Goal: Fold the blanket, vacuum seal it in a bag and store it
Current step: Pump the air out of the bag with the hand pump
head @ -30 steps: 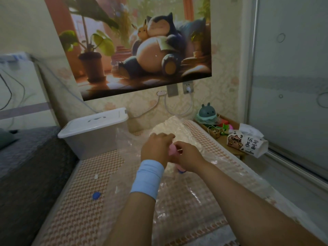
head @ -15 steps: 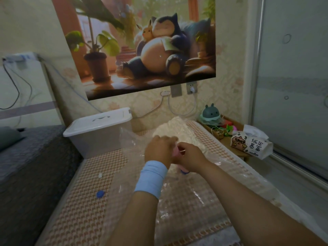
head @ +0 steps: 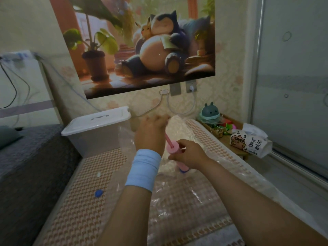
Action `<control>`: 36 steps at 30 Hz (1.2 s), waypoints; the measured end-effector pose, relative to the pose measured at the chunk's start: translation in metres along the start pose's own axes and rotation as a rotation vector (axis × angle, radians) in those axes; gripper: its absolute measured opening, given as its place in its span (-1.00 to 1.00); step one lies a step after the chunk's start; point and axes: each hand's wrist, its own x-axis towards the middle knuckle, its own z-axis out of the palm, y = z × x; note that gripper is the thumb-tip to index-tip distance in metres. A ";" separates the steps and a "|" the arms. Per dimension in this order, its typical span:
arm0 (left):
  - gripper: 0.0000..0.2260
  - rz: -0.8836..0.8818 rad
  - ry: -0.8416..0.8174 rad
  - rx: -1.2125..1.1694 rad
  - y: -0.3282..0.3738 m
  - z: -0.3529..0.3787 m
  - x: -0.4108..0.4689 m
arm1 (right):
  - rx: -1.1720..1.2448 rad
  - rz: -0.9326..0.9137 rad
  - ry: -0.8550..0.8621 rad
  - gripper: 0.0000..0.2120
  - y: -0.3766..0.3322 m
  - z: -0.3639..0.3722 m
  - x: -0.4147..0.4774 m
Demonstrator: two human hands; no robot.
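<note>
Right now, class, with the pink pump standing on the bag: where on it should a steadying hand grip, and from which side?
Grip the pink pump round its barrel, mid-height, coming from the right as the right hand does. It's a near-upright round tube, so fingers wrap it easily. Its plunger rod runs up into the left hand, so the top must stay free.

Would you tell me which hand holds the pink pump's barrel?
The right hand, bare-wristed, grips the pink pump's barrel; the left hand, with the blue wristband, is up at the rod.
</note>
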 end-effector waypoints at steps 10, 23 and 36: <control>-0.76 0.083 0.040 0.018 0.006 -0.023 0.015 | 0.025 0.009 0.030 -0.60 0.005 -0.003 0.000; -0.75 -0.073 -0.541 -0.029 -0.002 0.034 -0.015 | -0.074 -0.008 0.004 -0.67 -0.003 0.004 -0.003; -0.73 -0.101 -0.232 -0.150 -0.005 0.014 -0.004 | -0.043 -0.012 0.013 -0.58 -0.003 0.007 0.000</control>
